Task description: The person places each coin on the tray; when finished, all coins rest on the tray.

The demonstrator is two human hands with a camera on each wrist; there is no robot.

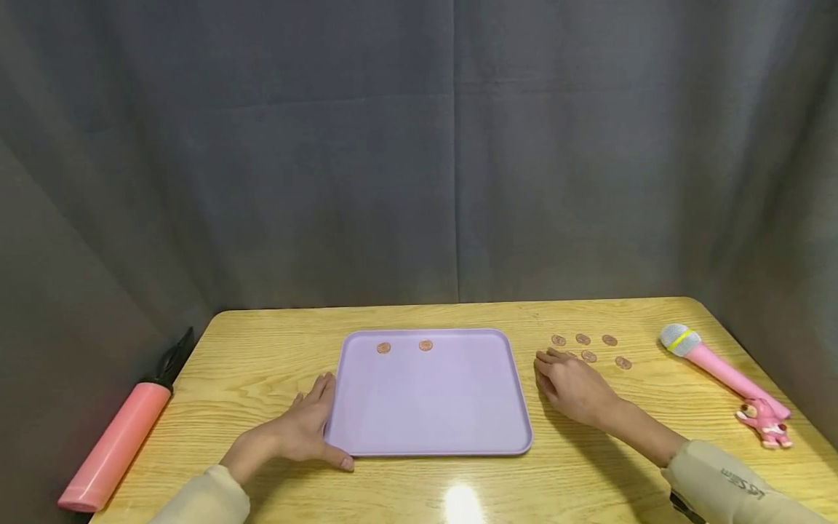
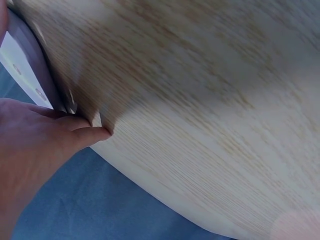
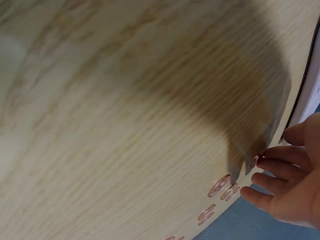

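A lilac tray lies flat on the wooden table, with two copper-coloured coins, one coin left of the other coin, near its far rim. My left hand rests against the tray's near left corner, thumb along the front edge, fingers stretched along the left side. Right of the tray, my right hand is low over the table. In the right wrist view its fingertips touch a coin, while the thumb stands apart from it. Several more coins lie just beyond that hand, one partly hidden by it.
At the table's right side lie a pink toy microphone with a silver head and a small pink bear figure. A pink hand pump with a black end lies along the left edge. A grey curtain hangs behind.
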